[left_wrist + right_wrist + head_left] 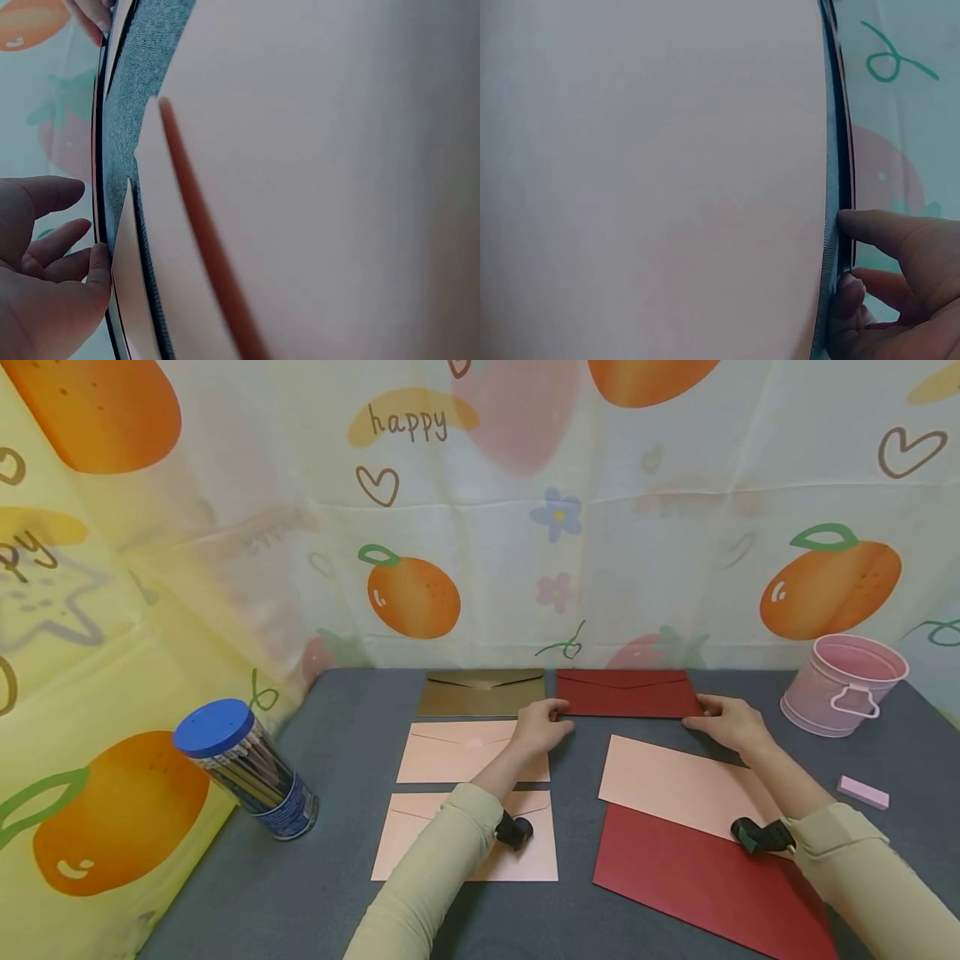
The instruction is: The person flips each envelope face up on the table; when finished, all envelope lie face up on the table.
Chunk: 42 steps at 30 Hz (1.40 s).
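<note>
Red envelope (pixel 628 698) runs lengthwise left to right, flap (pixel 621 678) pointing nearward.

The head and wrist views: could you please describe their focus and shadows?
Head: dark red paper envelope fairly crisp, soft shadow on dark grey table; left wrist: near pale pink paper envelope blurred; right wrist: pale pink paper rectangle shows hardly any detail.

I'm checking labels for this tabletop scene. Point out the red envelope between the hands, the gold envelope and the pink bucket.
Red envelope (pixel 628 698): head view, panel below the flap.
Gold envelope (pixel 481 701): head view, panel below the flap.
Pink bucket (pixel 824 687): head view, outer wall below the rim.
</note>
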{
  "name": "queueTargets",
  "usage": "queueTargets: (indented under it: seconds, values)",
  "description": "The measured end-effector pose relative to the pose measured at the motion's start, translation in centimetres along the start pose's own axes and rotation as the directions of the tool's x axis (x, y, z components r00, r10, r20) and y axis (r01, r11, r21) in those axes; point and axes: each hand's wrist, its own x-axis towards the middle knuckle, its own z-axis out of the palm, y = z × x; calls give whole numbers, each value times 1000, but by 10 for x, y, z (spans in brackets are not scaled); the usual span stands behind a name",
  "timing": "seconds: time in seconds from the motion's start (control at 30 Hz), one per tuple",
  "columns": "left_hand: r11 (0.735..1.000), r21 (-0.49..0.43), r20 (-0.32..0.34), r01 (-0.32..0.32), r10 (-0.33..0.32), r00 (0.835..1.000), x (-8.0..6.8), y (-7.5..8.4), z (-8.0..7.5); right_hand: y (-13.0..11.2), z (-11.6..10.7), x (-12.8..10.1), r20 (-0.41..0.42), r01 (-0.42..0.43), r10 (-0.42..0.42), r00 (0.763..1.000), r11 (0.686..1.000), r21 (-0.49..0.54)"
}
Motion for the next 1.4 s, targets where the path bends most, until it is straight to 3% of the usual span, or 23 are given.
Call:
queueTargets:
  seconds: [0.3,0.6,0.8,0.97,1.07,1.17,1.23,1.4]
  values:
    - [994,97,32,-59,56,998,0,-1,0,1,0,-2,-21,51,-52,998,996,-74]
    - [980,168,93,-109,94,991,-2,-2,-2,1,-1,-7,0,67,-67,998,995,-68]
    - [943,275,206,-185,130,970,-5,2,-2,2,-4,-14,33,84,-82,996,994,-66]
    - [921,324,304,-218,117,945,-12,7,-1,4,-5,-17,53,104,-100,994,992,-69]
    - [905,337,370,-259,126,921,-17,9,-2,4,-6,-21,73,123,-118,990,991,-62]
    - [885,334,446,-325,156,882,-22,9,-2,4,-6,-26,95,157,-152,984,987,-44]
    - [866,321,501,-383,188,845,-25,9,-2,5,-6,-32,99,194,-190,977,980,-33]
    - [814,279,637,-509,240,733,-33,11,0,11,-5,-52,60,314,-309,949,946,-81]
